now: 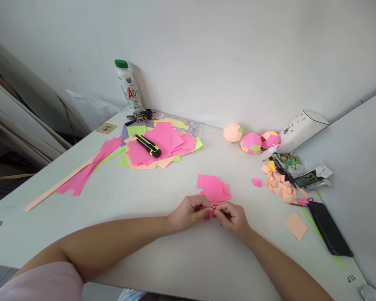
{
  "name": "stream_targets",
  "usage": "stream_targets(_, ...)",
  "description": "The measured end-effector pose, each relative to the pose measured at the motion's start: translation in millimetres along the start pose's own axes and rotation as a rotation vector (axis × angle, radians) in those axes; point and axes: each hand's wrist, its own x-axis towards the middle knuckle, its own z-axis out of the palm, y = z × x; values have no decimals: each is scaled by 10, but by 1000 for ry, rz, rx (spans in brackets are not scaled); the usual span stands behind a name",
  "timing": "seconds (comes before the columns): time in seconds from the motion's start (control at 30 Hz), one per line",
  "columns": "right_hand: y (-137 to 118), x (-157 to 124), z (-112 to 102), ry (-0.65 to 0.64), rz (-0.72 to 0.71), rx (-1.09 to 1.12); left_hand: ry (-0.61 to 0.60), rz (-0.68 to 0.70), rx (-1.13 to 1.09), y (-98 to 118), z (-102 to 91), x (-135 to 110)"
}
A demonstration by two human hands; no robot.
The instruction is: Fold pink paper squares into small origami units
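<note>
Desk (144,190), off-white. Far edge: bottle (124,85), white with a green cap (121,64) and a red letter A; peach ball (231,133) with a lime facet; pink ball (250,141) patched yellow and lime. Sheet pile (173,141): pink over lime and peach (the utility knife (148,145) on it is black and yellow-green). Left edge: strips (93,167), pink, peach and lime. Near edge, middle: paper slips (213,189), plain pink. Right edge: folded pieces (286,190), peach with some orange-yellow; pouch (329,228), black.

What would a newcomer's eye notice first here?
Probably the bright paper pile, left of centre near the wall, with a black and yellow cutter lying on it. Next, three many-sided paper balls by the wall, right of centre. Then the left-hand grip and right-hand grip, close together at the pink sheets.
</note>
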Motion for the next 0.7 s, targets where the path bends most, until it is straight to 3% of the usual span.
stream_targets(0.37, 18, 6, -8, 4, 96, 91, -21, -26, -22, 1, -18, 4)
stream_targets(0.7, 27, -6, -13, -12, 105, 45, 3, -29, -24, 29, -10, 4)
